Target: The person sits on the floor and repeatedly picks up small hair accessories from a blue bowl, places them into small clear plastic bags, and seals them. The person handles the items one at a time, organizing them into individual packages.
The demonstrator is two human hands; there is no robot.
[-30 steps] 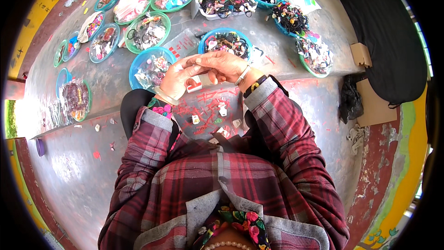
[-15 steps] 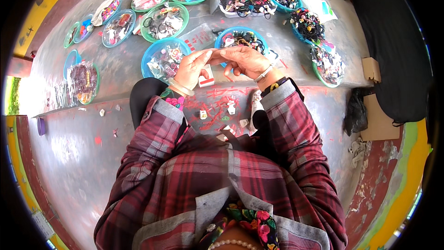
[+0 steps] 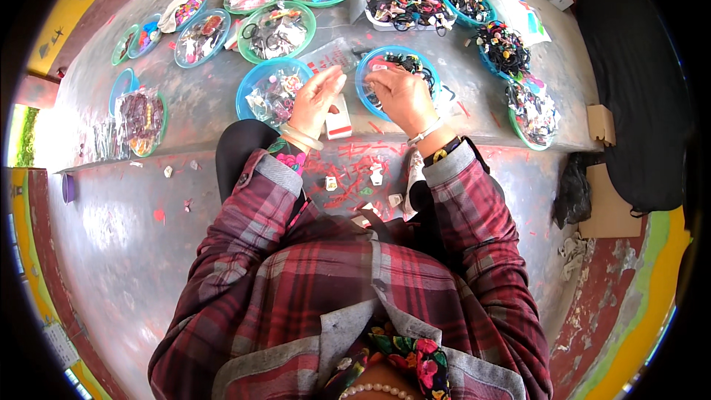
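Observation:
My left hand (image 3: 317, 106) is raised beside the near blue basket (image 3: 243, 100) of small plastic packets, its fingers stretched out and nothing visible in them. Just below its thumb stands a small white box (image 3: 339, 124) with a red edge. My right hand (image 3: 406, 102) is over another blue basket (image 3: 361, 87) that holds black hair ties and small coloured pieces. Its fingers are curled and pinched together; whatever they hold, if anything, is hidden. A small pink-and-white piece (image 3: 380, 67) shows by its fingertips, but I cannot tell whether it is held.
More baskets stand across the grey ledge, including a green basket (image 3: 311, 33) of packets and a white tub (image 3: 378, 26) heaped with hair ties. Small white scraps (image 3: 376, 174) lie on the lower floor. A long black bag (image 3: 629, 89) and a cardboard piece (image 3: 611, 207) lie at the right.
My hands were together at the fingertips and are now apart. The right hand has turned and curled its fingers over the hair-tie basket. The whole view has shifted slightly.

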